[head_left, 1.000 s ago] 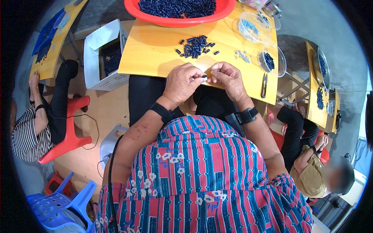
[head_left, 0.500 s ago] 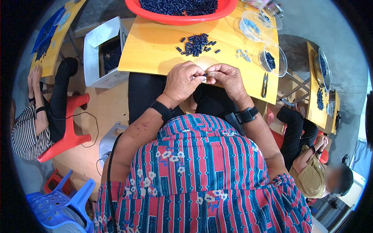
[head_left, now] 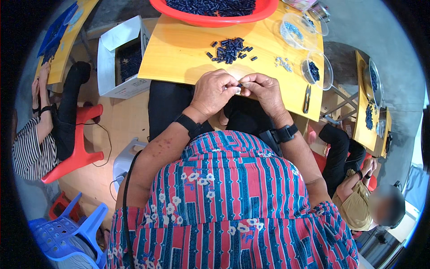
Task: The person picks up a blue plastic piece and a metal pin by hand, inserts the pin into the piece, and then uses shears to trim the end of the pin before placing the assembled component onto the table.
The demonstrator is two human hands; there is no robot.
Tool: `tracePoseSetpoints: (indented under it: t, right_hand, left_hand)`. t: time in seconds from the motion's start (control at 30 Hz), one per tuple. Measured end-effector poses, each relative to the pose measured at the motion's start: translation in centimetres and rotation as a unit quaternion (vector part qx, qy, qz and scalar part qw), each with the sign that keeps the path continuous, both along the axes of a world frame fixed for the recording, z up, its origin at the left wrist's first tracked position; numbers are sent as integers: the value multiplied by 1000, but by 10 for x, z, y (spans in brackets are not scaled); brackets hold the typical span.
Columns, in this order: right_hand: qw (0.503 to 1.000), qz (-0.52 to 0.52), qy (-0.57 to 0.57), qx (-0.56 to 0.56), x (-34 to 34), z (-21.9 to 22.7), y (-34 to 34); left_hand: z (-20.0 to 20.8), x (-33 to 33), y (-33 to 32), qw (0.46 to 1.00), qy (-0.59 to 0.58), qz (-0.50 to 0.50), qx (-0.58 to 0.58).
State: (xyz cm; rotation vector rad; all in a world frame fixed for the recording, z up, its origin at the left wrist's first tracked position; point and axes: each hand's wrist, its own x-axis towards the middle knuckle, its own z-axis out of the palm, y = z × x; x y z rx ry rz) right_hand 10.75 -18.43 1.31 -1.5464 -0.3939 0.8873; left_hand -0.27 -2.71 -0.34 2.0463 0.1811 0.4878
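Observation:
At the table's near edge, my left hand and my right hand meet, both closed in a pinch. Between the fingertips is a small dark cylindrical piece, mostly covered by fingers and thumbs. Beyond the hands lies a loose pile of similar dark pieces on the yellow table. Small silvery parts are scattered to the right of that pile. Right of my right hand, dark-handled snips lie near the table's corner.
A red basin full of dark pieces stands at the far edge. Clear plastic tubs hold dark and silvery parts on the right. An open white carton is left of the table. Co-workers sit at both sides, near a blue chair.
The view has shifted slightly, so the table contents appear a little lower and to the right. Both my hands keep their pinch, with only slight finger movement.

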Motion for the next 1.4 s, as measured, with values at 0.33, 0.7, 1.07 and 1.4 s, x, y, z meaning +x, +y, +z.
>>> tracePoseSetpoints:
  t: [0.33, 0.7, 1.07, 1.4]
  right_hand:
    - [999, -2, -43, -26, -3, 0, 2]
    - [969, -13, -245, -10, -18, -7, 5]
    - [988, -60, -126, 63, -28, -10, 2]
    - [964, -26, -264, 34, -25, -6, 4]
  left_hand:
    - [-2, 1, 1, 1000, -5, 0, 4]
    - [-6, 2, -1, 1000, -11, 26, 9]
    - [-3, 1, 0, 996, 20, 12, -86]
    - [-1, 2, 3, 992, 42, 5, -117]
